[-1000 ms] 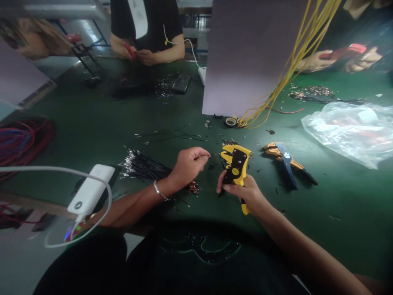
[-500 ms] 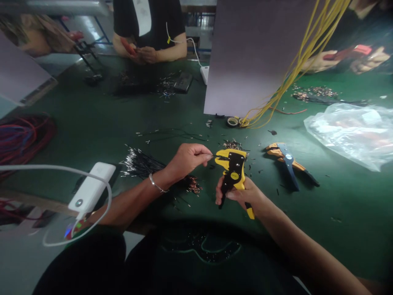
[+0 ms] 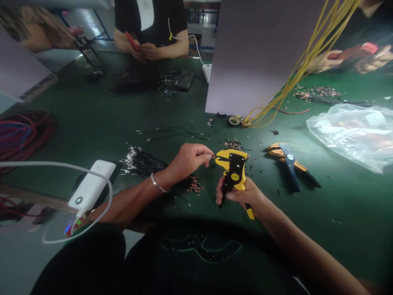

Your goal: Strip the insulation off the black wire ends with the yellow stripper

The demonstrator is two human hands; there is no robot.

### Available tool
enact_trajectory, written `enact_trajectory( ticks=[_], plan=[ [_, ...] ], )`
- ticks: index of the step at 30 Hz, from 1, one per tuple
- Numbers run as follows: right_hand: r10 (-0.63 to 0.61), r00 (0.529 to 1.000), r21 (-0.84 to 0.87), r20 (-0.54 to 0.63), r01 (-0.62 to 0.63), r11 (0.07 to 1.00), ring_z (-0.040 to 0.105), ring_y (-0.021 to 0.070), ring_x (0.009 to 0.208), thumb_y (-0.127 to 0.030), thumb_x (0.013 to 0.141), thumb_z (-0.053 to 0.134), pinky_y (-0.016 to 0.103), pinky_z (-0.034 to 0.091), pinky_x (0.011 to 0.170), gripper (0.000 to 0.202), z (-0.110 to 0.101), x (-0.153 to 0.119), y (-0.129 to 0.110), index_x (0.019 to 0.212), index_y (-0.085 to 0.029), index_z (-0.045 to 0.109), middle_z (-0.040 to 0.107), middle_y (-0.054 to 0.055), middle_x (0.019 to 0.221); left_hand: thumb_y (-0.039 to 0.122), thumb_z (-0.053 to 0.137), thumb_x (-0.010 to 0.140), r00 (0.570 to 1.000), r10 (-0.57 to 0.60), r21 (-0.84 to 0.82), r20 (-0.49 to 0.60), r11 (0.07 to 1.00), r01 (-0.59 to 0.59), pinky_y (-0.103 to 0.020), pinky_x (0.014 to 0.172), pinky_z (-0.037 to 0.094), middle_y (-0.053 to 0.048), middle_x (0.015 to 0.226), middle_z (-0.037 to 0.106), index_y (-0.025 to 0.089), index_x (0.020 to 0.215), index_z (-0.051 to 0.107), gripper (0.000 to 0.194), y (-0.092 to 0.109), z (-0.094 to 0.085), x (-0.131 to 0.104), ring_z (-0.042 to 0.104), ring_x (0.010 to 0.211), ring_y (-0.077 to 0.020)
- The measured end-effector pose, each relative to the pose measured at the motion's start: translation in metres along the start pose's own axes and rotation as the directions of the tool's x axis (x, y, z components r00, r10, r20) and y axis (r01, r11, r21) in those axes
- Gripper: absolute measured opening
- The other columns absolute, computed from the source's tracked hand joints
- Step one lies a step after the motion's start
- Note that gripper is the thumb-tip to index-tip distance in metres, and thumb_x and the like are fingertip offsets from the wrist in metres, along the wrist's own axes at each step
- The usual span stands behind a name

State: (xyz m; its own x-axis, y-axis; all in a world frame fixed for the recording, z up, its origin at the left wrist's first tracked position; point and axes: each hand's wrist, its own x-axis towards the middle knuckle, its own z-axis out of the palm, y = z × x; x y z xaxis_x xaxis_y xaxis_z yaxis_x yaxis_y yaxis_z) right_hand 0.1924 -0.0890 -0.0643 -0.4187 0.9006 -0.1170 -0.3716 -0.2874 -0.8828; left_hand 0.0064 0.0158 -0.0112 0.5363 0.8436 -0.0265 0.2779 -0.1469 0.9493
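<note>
My right hand [image 3: 236,192] is wrapped round the handles of a yellow and black wire stripper [image 3: 236,168], its jaws pointing left. My left hand [image 3: 195,159] pinches a thin black wire [image 3: 215,156] at the mouth of those jaws; most of the wire is hidden by the fingers. Under and beside my left wrist lies a bundle of black wires [image 3: 147,162], with silvery tips at the left end and bare copper ends [image 3: 194,184] at the right. Just behind the stripper is a small heap of wire scraps [image 3: 233,144].
A second stripper, orange and blue [image 3: 287,159], lies to the right, near a clear plastic bag [image 3: 353,135]. Yellow wires [image 3: 288,86] hang beside a grey panel [image 3: 245,57]. A white power bank [image 3: 92,186] with a cable is at left. Co-workers sit across the green table [image 3: 101,123].
The view has shifted slightly. Both hands keep nearly the same pose, with the left fingers still at the stripper's jaws. Across the table, a co-worker's red-handled tool has tilted more upright.
</note>
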Motion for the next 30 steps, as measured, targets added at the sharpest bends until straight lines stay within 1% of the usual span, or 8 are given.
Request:
enact_trajectory(
  ticks=[2, 4, 7, 10, 17, 22, 25, 30],
  plan=[
    [-0.007, 1.000, 0.002, 0.000, 0.007, 1.000, 0.065, 0.0213, 0.068, -0.028, 0.070, 0.077, 0.039, 0.053, 0.068, 0.029, -0.001, 0.000, 0.000, 0.093, -0.014, 0.065, 0.068, 0.005, 0.073, 0.023, 0.058, 0.077, 1.000, -0.028, -0.047, 0.007, 0.999, 0.029, -0.022, 0.046, 0.030, 0.000, 0.055, 0.061, 0.014, 0.075, 0.070, 0.015, 0.000, -0.001, 0.000, 0.036, 0.044, -0.0049],
    [-0.008, 1.000, 0.006, 0.003, 0.008, 1.000, 0.065, 0.0214, 0.067, -0.028, 0.070, 0.077, 0.039, 0.052, 0.068, 0.029, -0.001, 0.000, 0.001, 0.093, -0.014, 0.065, 0.068, 0.005, 0.073, 0.023, 0.060, 0.075, 0.997, -0.067, -0.094, 0.029, 0.993, 0.069, -0.021, 0.043, 0.027, 0.001, 0.055, 0.062, 0.014, 0.078, 0.069, 0.013, 0.001, -0.001, 0.000, 0.034, 0.041, -0.0041],
    [0.008, 1.000, 0.003, 0.006, -0.008, 1.000, 0.065, 0.0215, 0.067, -0.028, 0.070, 0.077, 0.039, 0.052, 0.068, 0.030, 0.000, -0.001, 0.000, 0.093, -0.014, 0.065, 0.068, 0.005, 0.074, 0.021, 0.062, 0.073, 0.989, -0.125, -0.150, 0.084, 0.979, 0.136, -0.020, 0.041, 0.025, 0.000, 0.055, 0.063, 0.013, 0.079, 0.068, 0.012, 0.002, -0.001, 0.001, 0.035, 0.040, -0.0036],
    [0.023, 1.000, -0.013, 0.001, -0.023, 1.000, 0.065, 0.0216, 0.068, -0.029, 0.070, 0.077, 0.039, 0.052, 0.068, 0.030, 0.001, -0.002, -0.001, 0.093, -0.013, 0.065, 0.068, 0.006, 0.074, 0.020, 0.063, 0.071, 0.981, -0.145, -0.202, 0.126, 0.965, 0.169, -0.019, 0.040, 0.026, 0.000, 0.056, 0.064, 0.013, 0.077, 0.065, 0.009, 0.001, 0.000, 0.002, 0.036, 0.039, -0.0030],
    [0.019, 1.000, -0.056, -0.004, -0.019, 0.998, 0.064, 0.0206, 0.067, -0.027, 0.072, 0.075, 0.037, 0.052, 0.067, 0.027, 0.001, -0.003, 0.001, 0.093, -0.014, 0.064, 0.068, 0.006, 0.074, 0.018, 0.063, 0.072, 0.979, -0.146, -0.187, 0.142, 0.967, 0.172, -0.019, 0.038, 0.025, 0.000, 0.055, 0.064, 0.012, 0.074, 0.063, 0.006, 0.006, -0.002, 0.003, 0.035, 0.037, -0.0024],
    [0.040, 0.997, -0.073, -0.070, -0.045, 0.996, 0.062, 0.0188, 0.062, -0.025, 0.072, 0.075, 0.035, 0.050, 0.064, 0.023, 0.006, -0.005, -0.003, 0.089, -0.014, 0.063, 0.066, 0.004, 0.070, 0.018, 0.063, 0.071, 0.979, -0.141, -0.187, 0.149, 0.968, 0.168, -0.019, 0.038, 0.025, 0.000, 0.056, 0.064, 0.012, 0.074, 0.063, 0.006, 0.005, -0.003, 0.002, 0.036, 0.037, -0.0021],
    [0.056, 0.991, -0.081, -0.119, -0.066, 0.995, 0.061, 0.0183, 0.060, -0.026, 0.071, 0.075, 0.035, 0.050, 0.061, 0.024, 0.009, -0.006, -0.005, 0.087, -0.014, 0.062, 0.065, 0.003, 0.068, 0.019, 0.063, 0.072, 0.978, -0.135, -0.188, 0.161, 0.968, 0.165, -0.019, 0.038, 0.026, 0.000, 0.057, 0.065, 0.013, 0.075, 0.064, 0.007, 0.002, -0.003, 0.002, 0.036, 0.038, -0.0022],
    [0.078, 0.984, -0.114, -0.158, -0.097, 0.989, 0.060, 0.0176, 0.055, -0.028, 0.070, 0.075, 0.034, 0.048, 0.058, 0.023, 0.013, -0.007, -0.007, 0.083, -0.015, 0.061, 0.064, 0.002, 0.062, 0.020, 0.062, 0.072, 0.979, -0.118, -0.178, 0.167, 0.973, 0.147, -0.021, 0.039, 0.026, -0.001, 0.058, 0.066, 0.013, 0.075, 0.064, 0.008, -0.001, -0.004, 0.004, 0.035, 0.038, -0.0029]
  ],
)
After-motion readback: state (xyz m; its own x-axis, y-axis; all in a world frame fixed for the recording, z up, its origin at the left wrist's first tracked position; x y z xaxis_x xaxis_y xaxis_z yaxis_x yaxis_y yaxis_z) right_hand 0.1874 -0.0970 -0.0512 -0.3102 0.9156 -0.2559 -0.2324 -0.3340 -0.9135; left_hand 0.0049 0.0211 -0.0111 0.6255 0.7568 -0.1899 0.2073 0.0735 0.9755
